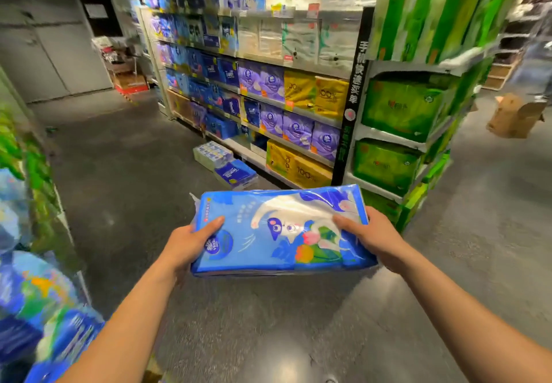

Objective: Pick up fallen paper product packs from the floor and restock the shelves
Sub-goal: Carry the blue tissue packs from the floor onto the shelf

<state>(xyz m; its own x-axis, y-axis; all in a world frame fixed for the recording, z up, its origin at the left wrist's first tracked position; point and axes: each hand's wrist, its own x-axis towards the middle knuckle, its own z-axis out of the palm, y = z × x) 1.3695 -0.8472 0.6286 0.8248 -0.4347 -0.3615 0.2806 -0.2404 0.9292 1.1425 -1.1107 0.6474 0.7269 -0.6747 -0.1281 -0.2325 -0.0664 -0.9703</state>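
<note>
Blue plastic wraps the tissue pack (pixel 280 230) that the person holds with both hands, level and well above the grey floor (pixel 125 173), in the aisle in front of the shelves (pixel 316 117). The pack lies flat with its printed face up, showing a white and blue cartoon animal and some flowers. The left hand (pixel 191 242) grips the pack's left end, thumb laid across the top and fingers curled under the edge. The right hand (pixel 367 233) grips the right end the same way, thumb pressing the top film.

Two more packs lie on the floor at the foot of the shelves: a pale pack (pixel 212 154) and, just beside it and nearer the person, a small blue pack (pixel 236 173) tilted on its side. The lowest shelf level right behind them has an open gap.

The shelves carry rows of blue packs at the left, purple packs (pixel 295 131) in the middle and yellow packs (pixel 316 92) at the right. A green display (pixel 400 107) of green packs stands at the end of the shelves, to the right of the held pack. A cardboard box (pixel 510 119) sits on the floor far to the right. Blurred blue and green packs fill the left edge of the view.
</note>
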